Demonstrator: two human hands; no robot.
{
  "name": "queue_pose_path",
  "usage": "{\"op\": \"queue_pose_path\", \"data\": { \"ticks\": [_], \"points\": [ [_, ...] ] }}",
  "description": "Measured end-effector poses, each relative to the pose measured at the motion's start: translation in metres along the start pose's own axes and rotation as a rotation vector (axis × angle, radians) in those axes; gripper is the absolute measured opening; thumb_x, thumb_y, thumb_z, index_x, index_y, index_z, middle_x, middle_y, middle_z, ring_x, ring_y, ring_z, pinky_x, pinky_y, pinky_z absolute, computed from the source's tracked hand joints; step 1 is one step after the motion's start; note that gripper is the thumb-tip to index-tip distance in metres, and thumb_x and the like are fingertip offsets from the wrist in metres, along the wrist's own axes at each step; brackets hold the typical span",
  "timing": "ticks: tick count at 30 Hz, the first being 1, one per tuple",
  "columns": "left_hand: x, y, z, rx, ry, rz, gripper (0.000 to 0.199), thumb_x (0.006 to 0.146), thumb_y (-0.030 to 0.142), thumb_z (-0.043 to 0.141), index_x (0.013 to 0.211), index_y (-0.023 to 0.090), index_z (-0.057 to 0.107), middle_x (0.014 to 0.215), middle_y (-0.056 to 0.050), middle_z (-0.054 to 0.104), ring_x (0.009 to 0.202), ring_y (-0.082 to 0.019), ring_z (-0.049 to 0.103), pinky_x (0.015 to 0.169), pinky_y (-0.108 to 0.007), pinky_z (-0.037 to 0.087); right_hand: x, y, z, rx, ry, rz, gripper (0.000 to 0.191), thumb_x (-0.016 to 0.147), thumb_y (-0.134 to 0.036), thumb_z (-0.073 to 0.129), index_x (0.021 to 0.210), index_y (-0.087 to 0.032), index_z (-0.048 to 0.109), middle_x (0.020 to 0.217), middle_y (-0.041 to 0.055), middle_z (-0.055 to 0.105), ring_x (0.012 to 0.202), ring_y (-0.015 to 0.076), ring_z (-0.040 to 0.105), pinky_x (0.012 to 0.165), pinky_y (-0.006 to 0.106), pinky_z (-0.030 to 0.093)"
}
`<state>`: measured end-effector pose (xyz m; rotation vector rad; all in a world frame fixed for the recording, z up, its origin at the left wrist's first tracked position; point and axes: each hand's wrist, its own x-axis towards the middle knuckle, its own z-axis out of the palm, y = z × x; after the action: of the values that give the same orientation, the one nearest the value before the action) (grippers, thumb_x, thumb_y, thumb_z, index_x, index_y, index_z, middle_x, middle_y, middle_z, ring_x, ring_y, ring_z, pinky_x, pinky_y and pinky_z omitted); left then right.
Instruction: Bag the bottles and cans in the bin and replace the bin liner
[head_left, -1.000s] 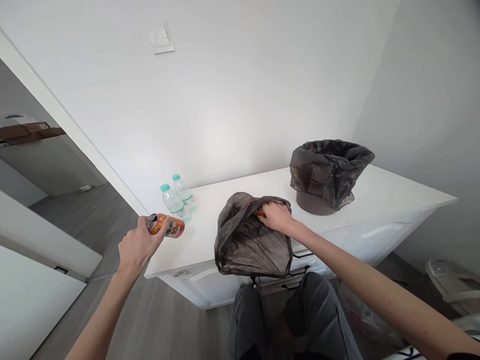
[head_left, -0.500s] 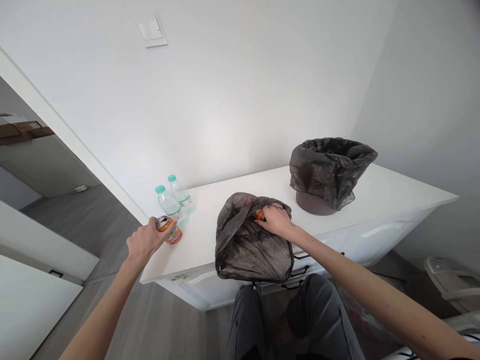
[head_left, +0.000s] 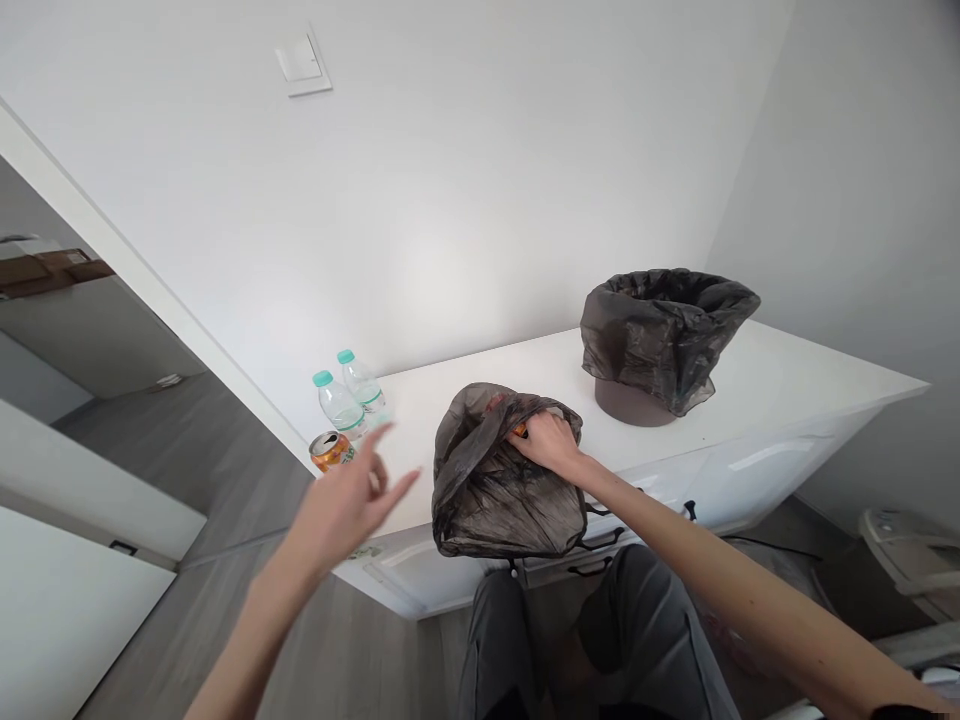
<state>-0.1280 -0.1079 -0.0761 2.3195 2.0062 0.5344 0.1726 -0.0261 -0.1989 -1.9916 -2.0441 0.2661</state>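
My left hand (head_left: 349, 500) is raised with its fingers spread and nothing in it, in front of the near left part of the white cabinet top (head_left: 412, 420). Just beyond its wrist side stands an orange can (head_left: 328, 452), partly hidden by the hand. Two clear bottles with teal caps (head_left: 337, 402) (head_left: 361, 382) stand behind the can. At the mouth of a dark translucent bag (head_left: 510, 500), my right hand (head_left: 549, 440) has its fingers closed round a small orange item (head_left: 519, 430), mostly covered by fingers and plastic.
A brown bin (head_left: 634, 402) lined with a black bag (head_left: 637, 345) stands on the right of the cabinet top. Drawer handles (head_left: 600, 540) stick out from the cabinet front. A white wall with a switch (head_left: 302, 62) rises behind. A pale stool-like object (head_left: 911, 555) is at the lower right.
My left hand has let go of the orange can and moved right, its fingers now spread. The can stays beside the bottles. My right hand remains at the bag's mouth.
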Motion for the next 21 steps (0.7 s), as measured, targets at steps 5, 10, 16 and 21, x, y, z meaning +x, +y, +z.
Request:
{"op": "queue_pose_path", "data": {
  "ticks": [5,10,16,21],
  "points": [
    [-0.028,0.064,0.035,-0.205,-0.303,0.579,0.047,0.1,0.055,0.053,0.144,0.038,0.058,0.117,-0.006,0.074,0.102,-0.026,0.073,0.085,-0.037,0.059,-0.023,-0.008,-0.019,0.012,0.026,-0.027,0.043,0.098,-0.05,0.058,0.108,-0.012,0.076,0.109,0.0185,0.078,0.1,0.0316,0.074,0.08,0.032,0.052],
    [-0.017,0.069,0.079,-0.122,-0.12,0.663,0.062,0.099,0.043,0.059,0.157,0.03,0.042,0.15,-0.015,0.054,0.138,-0.034,0.056,0.109,-0.051,0.051,-0.06,-0.013,-0.052,0.136,-0.011,-0.041,0.047,0.099,-0.058,0.054,0.099,-0.017,0.076,0.097,0.0149,0.079,0.09,0.0303,0.075,0.074,0.032,0.05],
    [0.008,0.071,0.105,-0.065,0.024,0.698,0.074,0.096,0.034,0.065,0.161,0.025,0.032,0.155,-0.016,0.049,0.145,-0.037,0.046,0.116,-0.054,0.041,-0.084,-0.009,-0.071,0.463,-0.026,-0.223,0.052,0.093,-0.055,0.067,0.129,-0.017,0.066,0.121,0.0132,0.075,0.113,0.0294,0.069,0.095,0.034,0.051],
    [0.001,0.063,0.11,-0.285,-0.003,0.573,0.057,0.097,0.037,0.066,0.148,0.025,0.046,0.145,-0.013,0.061,0.133,-0.031,0.057,0.113,-0.049,0.044,-0.081,0.004,-0.063,0.656,-0.075,-0.396,0.052,0.102,-0.062,0.05,0.126,-0.018,0.064,0.122,0.0089,0.073,0.11,0.0243,0.067,0.096,0.035,0.053]
  ]
}}
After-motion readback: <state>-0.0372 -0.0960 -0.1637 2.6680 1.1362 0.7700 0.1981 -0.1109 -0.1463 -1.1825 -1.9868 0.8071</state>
